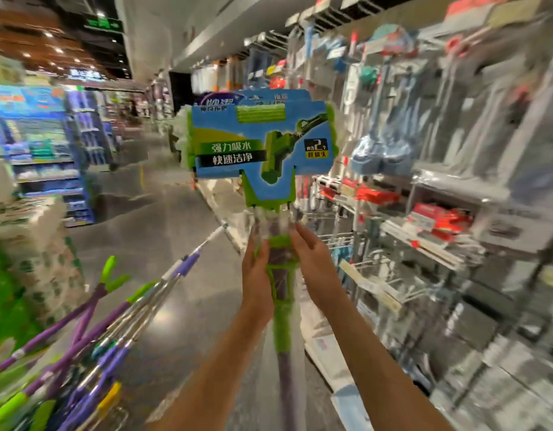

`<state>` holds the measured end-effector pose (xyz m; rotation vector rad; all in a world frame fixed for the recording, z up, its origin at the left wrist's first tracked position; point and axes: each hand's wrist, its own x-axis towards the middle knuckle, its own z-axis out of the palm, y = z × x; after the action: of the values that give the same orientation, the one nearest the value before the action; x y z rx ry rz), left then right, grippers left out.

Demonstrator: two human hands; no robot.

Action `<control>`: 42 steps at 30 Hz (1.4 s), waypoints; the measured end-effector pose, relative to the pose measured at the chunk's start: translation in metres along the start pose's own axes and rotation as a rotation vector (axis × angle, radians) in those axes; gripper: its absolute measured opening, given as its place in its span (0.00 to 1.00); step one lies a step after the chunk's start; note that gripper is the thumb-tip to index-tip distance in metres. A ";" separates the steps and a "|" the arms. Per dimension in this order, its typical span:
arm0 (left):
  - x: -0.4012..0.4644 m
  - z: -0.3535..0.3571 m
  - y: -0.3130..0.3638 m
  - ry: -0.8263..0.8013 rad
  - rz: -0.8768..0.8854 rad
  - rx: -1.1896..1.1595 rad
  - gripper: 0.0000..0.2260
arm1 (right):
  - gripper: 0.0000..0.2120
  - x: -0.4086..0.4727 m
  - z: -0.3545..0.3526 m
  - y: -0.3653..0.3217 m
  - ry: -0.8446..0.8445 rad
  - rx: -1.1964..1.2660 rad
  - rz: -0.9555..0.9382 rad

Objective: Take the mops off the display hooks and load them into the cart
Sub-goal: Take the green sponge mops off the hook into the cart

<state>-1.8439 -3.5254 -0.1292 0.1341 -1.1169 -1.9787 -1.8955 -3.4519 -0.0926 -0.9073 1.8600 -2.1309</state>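
Store aisle with a shiny grey floor [175,306] running down the middle. On the right, wire racks [409,244] packed with hanging cleaning gear, mostly grey and blue, too blurry to make out, plus some red boxes [437,216] on a shelf. Off to the left there's a blue shelving unit [48,150] stacked with packaged goods, and white packs with green print [36,244] piled up closer in. Green exit sign [104,24] up on the dark ceiling.
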 end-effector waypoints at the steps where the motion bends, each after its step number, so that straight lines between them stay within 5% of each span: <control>1: -0.010 0.012 -0.006 -0.025 -0.015 -0.005 0.23 | 0.09 -0.007 -0.013 -0.001 0.031 -0.018 0.000; 9: -0.096 0.109 -0.069 -0.197 -0.193 0.034 0.20 | 0.16 -0.080 -0.149 -0.010 0.295 -0.109 -0.050; 16: -0.153 0.192 -0.096 -0.441 -0.242 0.116 0.36 | 0.18 -0.132 -0.244 -0.039 0.536 -0.158 -0.133; 21: -0.173 0.248 -0.105 -0.547 -0.221 0.092 0.25 | 0.24 -0.156 -0.291 -0.064 0.688 -0.209 -0.231; 32: -0.196 0.354 -0.088 -0.914 -0.023 0.009 0.12 | 0.17 -0.195 -0.349 -0.147 0.976 -0.390 -0.417; 42: -0.226 0.405 -0.071 -1.168 -0.092 -0.164 0.15 | 0.16 -0.235 -0.366 -0.193 1.099 -0.507 -0.517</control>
<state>-1.9276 -3.0805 -0.0061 -1.2105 -1.6141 -2.2140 -1.8564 -2.9867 -0.0010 -0.2199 3.0384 -2.8561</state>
